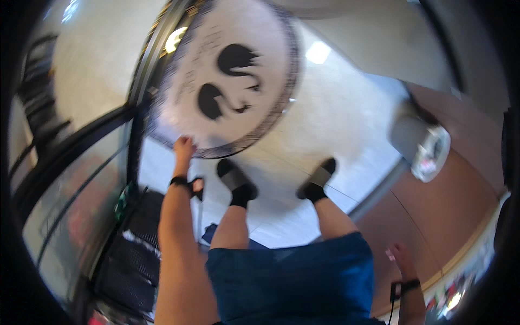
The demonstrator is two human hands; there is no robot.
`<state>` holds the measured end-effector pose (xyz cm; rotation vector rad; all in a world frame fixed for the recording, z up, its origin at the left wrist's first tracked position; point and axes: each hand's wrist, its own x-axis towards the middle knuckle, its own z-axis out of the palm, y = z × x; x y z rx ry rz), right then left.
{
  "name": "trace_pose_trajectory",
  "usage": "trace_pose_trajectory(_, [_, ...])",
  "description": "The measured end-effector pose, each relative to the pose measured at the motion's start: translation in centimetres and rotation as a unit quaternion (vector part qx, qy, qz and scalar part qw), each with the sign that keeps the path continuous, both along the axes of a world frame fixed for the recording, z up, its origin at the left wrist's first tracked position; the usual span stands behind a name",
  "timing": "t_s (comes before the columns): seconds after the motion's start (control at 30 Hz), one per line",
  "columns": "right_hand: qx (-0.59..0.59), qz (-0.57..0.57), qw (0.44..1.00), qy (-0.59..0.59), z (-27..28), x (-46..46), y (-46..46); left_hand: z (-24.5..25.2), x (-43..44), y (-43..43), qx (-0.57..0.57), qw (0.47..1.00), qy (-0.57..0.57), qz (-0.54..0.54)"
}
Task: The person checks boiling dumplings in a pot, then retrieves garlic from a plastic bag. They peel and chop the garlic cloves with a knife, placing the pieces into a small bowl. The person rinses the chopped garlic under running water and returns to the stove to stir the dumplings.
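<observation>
An oval pale panel or mat [243, 122] with a patterned border, two black swans and blurred lettering lies ahead of my feet. My left hand [185, 147] is at its near left edge, fingers curled over the border. Blur hides whether the fingers grip it. A black band with a small device [191, 185] is on my left wrist. My right hand [400, 256] hangs low at my right, blurred and partly curled, beside a brown cabinet front [418, 219]. I make out no object in it. A similar band [406, 286] with a cable is on that wrist.
A grey bin [410, 138] with a white rim [431, 154] stands right of my feet by the cabinet. At left are a dark-framed glass panel [81, 195] and black perforated containers [130, 264]. Small items [455, 294] crowd a surface at lower right.
</observation>
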<state>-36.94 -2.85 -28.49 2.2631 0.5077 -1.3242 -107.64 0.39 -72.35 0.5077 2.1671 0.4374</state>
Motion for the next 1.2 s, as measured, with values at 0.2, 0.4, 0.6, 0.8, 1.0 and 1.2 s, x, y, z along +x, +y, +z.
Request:
trace_pose_trajectory(0.2, [0.089,-0.072,0.992,0.061,6.8,0.2,-2.8,18.6,8.2,3.0,0.002,0.94,-0.265,-0.217])
trace_pose_trajectory(0.4, [0.213,-0.133,0.967,0.039,17.1,-2.1,-6.1,41.6,27.6,12.4,0.045,0.812,-0.353,-0.463])
trace_pose_trajectory(0.6, [0.35,-0.121,0.929,0.013,22.8,-0.9,-13.5,57.9,47.9,16.8,0.187,0.673,-0.305,-0.647])
trace_pose_trajectory(0.8, [0.515,-0.141,0.845,-0.032,26.3,5.3,-15.6,57.8,65.3,22.2,0.29,0.609,-0.156,-0.722])
trace_pose_trajectory(1.0, [0.531,-0.253,0.805,-0.076,29.4,12.2,-18.3,57.3,77.8,24.6,0.256,0.522,0.051,-0.812])
trace_pose_trajectory(1.2, [0.511,-0.32,0.781,-0.162,32.9,15.5,-21.1,57.8,86.2,25.3,0.2,0.439,0.127,-0.867])
